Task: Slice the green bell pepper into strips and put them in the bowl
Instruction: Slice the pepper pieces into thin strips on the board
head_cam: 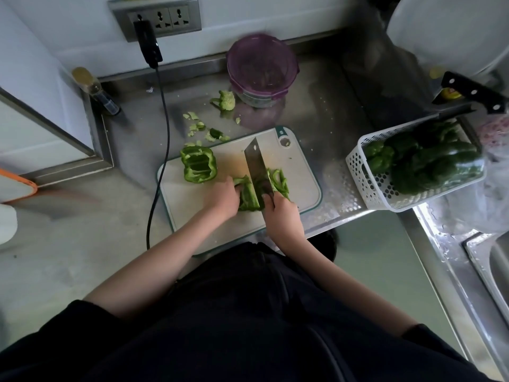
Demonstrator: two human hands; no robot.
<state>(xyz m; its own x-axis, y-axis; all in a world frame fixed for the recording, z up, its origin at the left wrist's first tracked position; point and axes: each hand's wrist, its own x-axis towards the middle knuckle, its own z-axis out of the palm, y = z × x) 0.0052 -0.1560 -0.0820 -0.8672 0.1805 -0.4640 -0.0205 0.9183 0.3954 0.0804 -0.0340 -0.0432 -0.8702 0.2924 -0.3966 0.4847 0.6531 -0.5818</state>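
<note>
Green bell pepper piece [248, 197] on cutting board [297, 172], pinned by curled left hand [224, 197] fingers beside cleaver [254, 164] gripped in right hand [281, 213]; risk: nicked fingertips if blade drifts left, strips [279, 181] scattering short of bowl [261, 70].

One cutting board [192, 199], two knives, one cleaver [254, 168] and one black-handled [473, 92], one purple-rimmed bowl [261, 70], one white basket [366, 183], two hands.

This is a kitchen. A stainless steel counter [316, 111] runs into a sink [493, 271] at the right and carries a cutting board [198, 205], a basket of green peppers [366, 183] and a cleaver [254, 166]. A wall socket strip [157, 17] sits above the backsplash.
</note>
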